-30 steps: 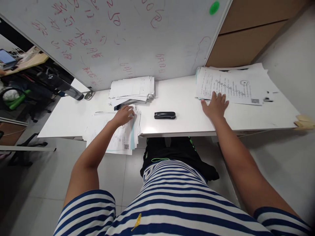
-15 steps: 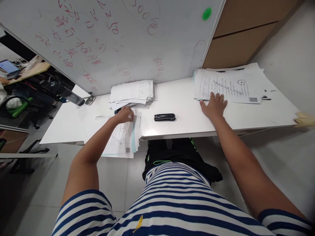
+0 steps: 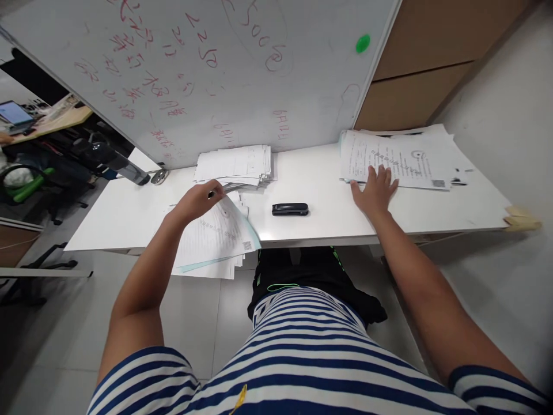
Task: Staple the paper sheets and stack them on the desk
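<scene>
My left hand pinches the top edge of printed sheets, one with a light blue edge, and bends them up off the pile of papers beneath. That pile hangs over the front edge of the white table. My right hand lies with fingers spread on the near edge of another stack of printed papers at the right. Between the hands lies a black stapler, touched by neither. Behind my left hand sits a third stack of white papers.
A whiteboard with red writing and a green magnet stands along the back of the narrow table. Cardboard boxes are behind it at the right. A dark bottle and a round metal object lie at the left end.
My left hand has lifted and turned the sheets' upper edge, moving slightly left, and their lower corner has swung right. My right hand stays on its stack.
</scene>
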Tool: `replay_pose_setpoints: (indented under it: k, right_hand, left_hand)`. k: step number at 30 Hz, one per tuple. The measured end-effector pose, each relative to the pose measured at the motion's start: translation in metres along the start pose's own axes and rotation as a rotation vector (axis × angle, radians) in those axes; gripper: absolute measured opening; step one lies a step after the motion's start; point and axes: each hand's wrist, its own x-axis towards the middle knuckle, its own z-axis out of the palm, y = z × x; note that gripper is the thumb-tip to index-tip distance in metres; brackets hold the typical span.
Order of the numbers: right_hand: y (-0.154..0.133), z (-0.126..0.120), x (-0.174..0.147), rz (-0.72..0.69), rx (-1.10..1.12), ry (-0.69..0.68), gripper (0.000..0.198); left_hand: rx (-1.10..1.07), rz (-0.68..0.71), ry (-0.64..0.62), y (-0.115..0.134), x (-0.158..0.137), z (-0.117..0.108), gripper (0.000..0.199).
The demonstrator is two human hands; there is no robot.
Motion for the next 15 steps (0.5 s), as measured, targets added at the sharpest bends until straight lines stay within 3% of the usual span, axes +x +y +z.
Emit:
replay_pose_setpoints:
  k: [2,4,6,8,11,13,15]
  right_hand:
    - [-0.019,-0.014,-0.012,-0.091,0.144,0.066,0.073]
    - [-0.048,-0.032,-0.031,-0.221,0.383,0.022,0.076]
    - [-0.08,-0.05,-0.054,-0.401,0.663,-0.214,0.084]
    - [-0.109,-0.063,-0.074,-0.495,0.801,-0.437,0.091]
    - [-0.133,-0.072,-0.09,-0.415,0.827,-0.58,0.063]
    - [-0.131,-0.073,-0.091,-0.327,0.821,-0.536,0.045]
    - [-0.117,-0.076,-0.091,-0.259,0.836,-0.427,0.04]
  left_hand:
    - [-0.031,0.013,0.117,0.026,-0.008,-0.013,0.018]
    - [-0.05,0.077,0.188,0.059,-0.011,-0.022,0.016]
    - [-0.073,0.173,0.189,0.095,-0.008,-0.025,0.015]
    - [-0.09,0.255,0.16,0.13,-0.002,-0.024,0.015]
    - [-0.141,0.288,0.128,0.171,0.006,-0.015,0.016]
    - [-0.207,0.275,0.166,0.185,0.006,-0.008,0.017]
    - [-0.249,0.255,0.231,0.186,0.001,-0.001,0.023]
